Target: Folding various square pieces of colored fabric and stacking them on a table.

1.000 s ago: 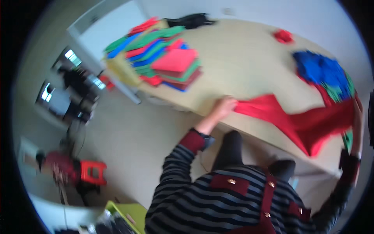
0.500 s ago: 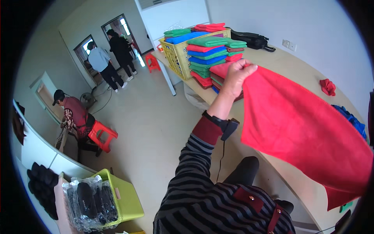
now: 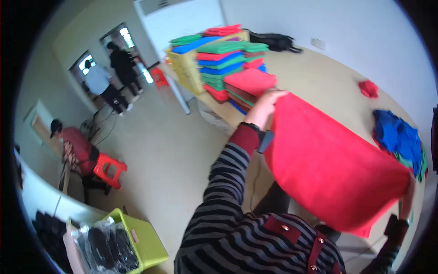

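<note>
A red cloth [image 3: 333,169] is stretched out in front of me between my two hands. My left hand [image 3: 268,104] pinches its upper left corner, close to the folded stack. My right hand [image 3: 407,196], blurred at the right rim, grips the opposite end of the cloth; its fingers are partly hidden. Just beyond my left hand lie folded red and brown cloths [image 3: 251,81]. Behind those, folded green, red and blue cloths [image 3: 220,68] are piled beside a yellow plastic basket [image 3: 185,73] with more folded cloths on top.
The pale table [image 3: 315,75] curves along my right. On it lie a crumpled red cloth [image 3: 368,89], a heap of blue and green cloths [image 3: 398,137] and a black bag [image 3: 272,42]. A green bin [image 3: 146,244] holds plastic-wrapped dark items. One person sits on a red stool [image 3: 109,170]; two stand farther off.
My left hand has come down with its corner of the red cloth. My right hand has come into view at the cloth's other end. The view has shifted to the right.
</note>
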The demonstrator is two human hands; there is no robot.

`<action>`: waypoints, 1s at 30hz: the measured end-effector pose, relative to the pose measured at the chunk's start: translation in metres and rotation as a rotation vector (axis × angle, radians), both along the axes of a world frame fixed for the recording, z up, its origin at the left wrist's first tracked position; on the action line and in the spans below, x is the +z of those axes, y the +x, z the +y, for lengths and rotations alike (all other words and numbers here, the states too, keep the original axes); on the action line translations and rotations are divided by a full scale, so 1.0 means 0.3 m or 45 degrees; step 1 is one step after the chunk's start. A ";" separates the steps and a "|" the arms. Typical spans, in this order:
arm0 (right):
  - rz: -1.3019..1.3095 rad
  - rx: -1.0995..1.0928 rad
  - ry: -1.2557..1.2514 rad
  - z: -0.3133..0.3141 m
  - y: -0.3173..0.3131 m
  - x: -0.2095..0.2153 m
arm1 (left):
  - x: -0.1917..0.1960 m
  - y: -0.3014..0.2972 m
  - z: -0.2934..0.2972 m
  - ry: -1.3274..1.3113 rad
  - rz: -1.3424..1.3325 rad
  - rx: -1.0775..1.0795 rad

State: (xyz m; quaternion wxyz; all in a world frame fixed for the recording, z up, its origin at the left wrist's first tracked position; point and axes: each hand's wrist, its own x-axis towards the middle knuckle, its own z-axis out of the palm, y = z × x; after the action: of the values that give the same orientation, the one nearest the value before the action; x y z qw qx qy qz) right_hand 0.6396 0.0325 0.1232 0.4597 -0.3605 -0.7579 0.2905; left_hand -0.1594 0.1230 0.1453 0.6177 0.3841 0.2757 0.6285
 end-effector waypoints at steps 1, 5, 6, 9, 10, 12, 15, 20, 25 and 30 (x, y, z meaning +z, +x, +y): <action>-0.370 -0.355 0.047 0.110 -0.185 0.063 | -0.013 0.005 -0.030 0.002 0.008 -0.017; 0.433 -0.268 -0.592 0.122 -0.582 0.140 | -0.046 0.003 -0.085 -0.057 0.129 0.090; 0.339 -0.288 -0.597 0.144 -0.647 0.159 | -0.040 -0.055 -0.089 -0.092 0.159 0.074; 0.360 -0.391 -0.477 0.146 -0.805 0.154 | -0.039 0.040 -0.073 -0.107 0.181 0.002; 0.289 -0.392 -0.452 0.132 -0.824 0.145 | -0.030 0.108 -0.081 -0.071 0.249 0.101; 0.111 -0.484 -0.445 0.084 -0.960 0.175 | 0.010 0.186 -0.130 -0.032 0.327 0.196; 0.283 -0.465 -0.466 0.030 -1.073 0.130 | 0.009 0.410 -0.203 0.005 0.345 0.199; 0.113 -0.393 -0.279 -0.047 -1.266 0.056 | -0.043 0.655 -0.346 0.074 0.472 0.122; -0.082 -0.435 0.011 -0.131 -1.361 0.020 | -0.068 0.802 -0.417 0.119 0.428 0.179; -0.110 -0.461 0.113 -0.164 -1.363 -0.002 | -0.099 0.823 -0.452 0.113 0.477 0.198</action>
State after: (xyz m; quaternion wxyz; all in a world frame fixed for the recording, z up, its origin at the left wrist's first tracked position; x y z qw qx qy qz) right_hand 0.2306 -0.0167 0.1226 0.4871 -0.4826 -0.7115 0.1536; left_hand 0.0874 -0.0127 0.1156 0.4877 0.4987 0.3866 0.6033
